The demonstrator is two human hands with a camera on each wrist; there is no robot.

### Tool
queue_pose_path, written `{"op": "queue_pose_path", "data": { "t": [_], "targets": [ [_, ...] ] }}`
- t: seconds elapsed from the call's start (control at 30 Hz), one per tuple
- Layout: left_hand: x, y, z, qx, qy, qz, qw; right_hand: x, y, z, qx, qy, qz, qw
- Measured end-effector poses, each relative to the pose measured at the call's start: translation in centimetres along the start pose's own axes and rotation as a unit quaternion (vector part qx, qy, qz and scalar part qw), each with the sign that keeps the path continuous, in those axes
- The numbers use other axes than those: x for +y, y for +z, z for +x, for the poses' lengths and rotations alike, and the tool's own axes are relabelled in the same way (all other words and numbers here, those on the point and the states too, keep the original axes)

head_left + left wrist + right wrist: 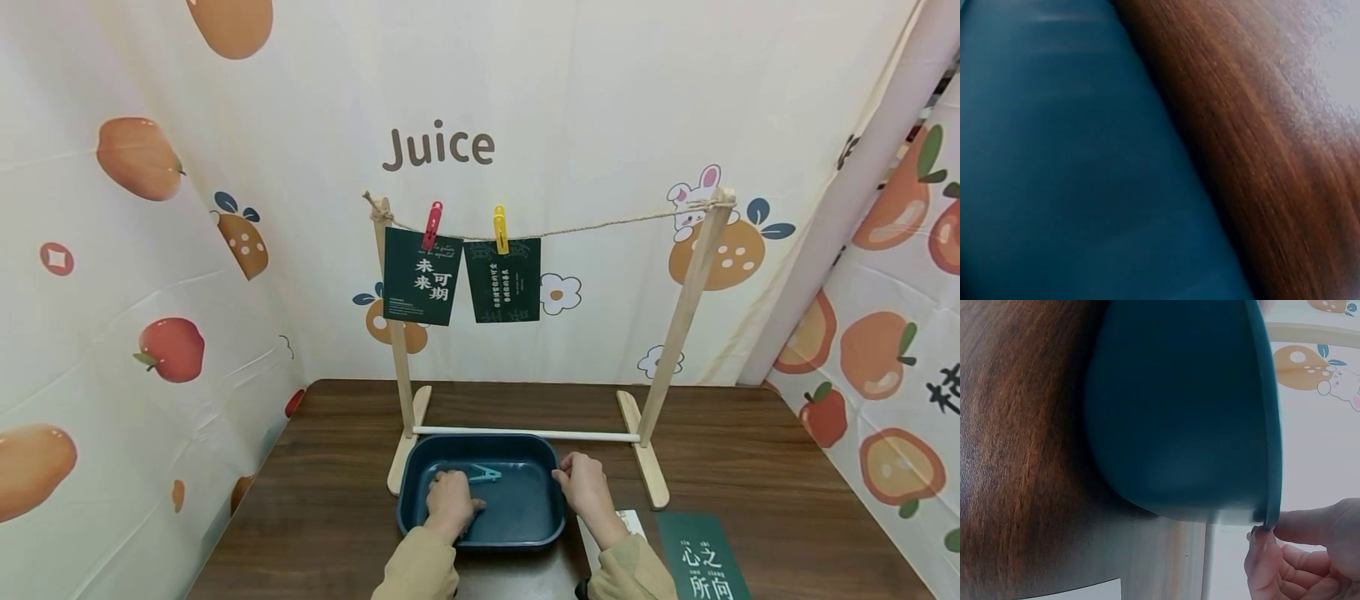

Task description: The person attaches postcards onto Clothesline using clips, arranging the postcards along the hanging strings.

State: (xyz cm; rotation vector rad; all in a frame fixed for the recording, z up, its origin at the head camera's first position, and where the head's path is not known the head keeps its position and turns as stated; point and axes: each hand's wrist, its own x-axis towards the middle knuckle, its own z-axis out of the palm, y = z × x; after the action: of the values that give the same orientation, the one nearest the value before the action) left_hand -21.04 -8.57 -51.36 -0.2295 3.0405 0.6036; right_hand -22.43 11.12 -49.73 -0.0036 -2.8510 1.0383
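A dark blue plastic basin (pixel 517 533) stands on the table, and a light-blue clothespin (pixel 484 474) lies in it. Inside the basin's left part is my left hand (pixel 448 502), back upward, its thumb apart from the fingers; its fingertips are hidden. The left wrist view shows just the basin's wall (pixel 1072 156) and wood. At the basin's right side my right hand (pixel 585 487) pinches the rim; the right wrist view shows thumb and fingers (pixel 1263 553) on the rim's edge.
Behind the basin stands a wooden rack (pixel 693 300) with twine (pixel 600 225). A red clothespin (pixel 432 226) and a yellow clothespin (pixel 501 229) hold green cards (pixel 420 287) on it. Another green card (pixel 701 542) and a white card (pixel 630 521), partly under my right arm, lie at right.
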Motion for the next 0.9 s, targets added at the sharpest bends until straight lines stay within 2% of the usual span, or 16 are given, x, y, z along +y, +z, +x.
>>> {"op": "queue_pose_path", "data": {
  "t": [0.2, 0.47, 0.9],
  "targets": [
    [0.27, 0.47, 0.16, 0.008, -0.010, 0.015, 0.9998, 0.07, -0.06, -0.03, -0.006, 0.009, 0.002, 0.9999],
    [0.43, 0.51, 0.22, 0.004, -0.013, 0.020, 0.9997, 0.01, -0.15, -0.08, -0.010, 0.013, 0.006, 0.9998],
    [0.30, -0.04, 0.16, -0.022, -0.002, -0.013, 0.9997, 0.13, 0.04, 0.02, -0.002, 0.009, 0.006, 0.9999]
  ]
}}
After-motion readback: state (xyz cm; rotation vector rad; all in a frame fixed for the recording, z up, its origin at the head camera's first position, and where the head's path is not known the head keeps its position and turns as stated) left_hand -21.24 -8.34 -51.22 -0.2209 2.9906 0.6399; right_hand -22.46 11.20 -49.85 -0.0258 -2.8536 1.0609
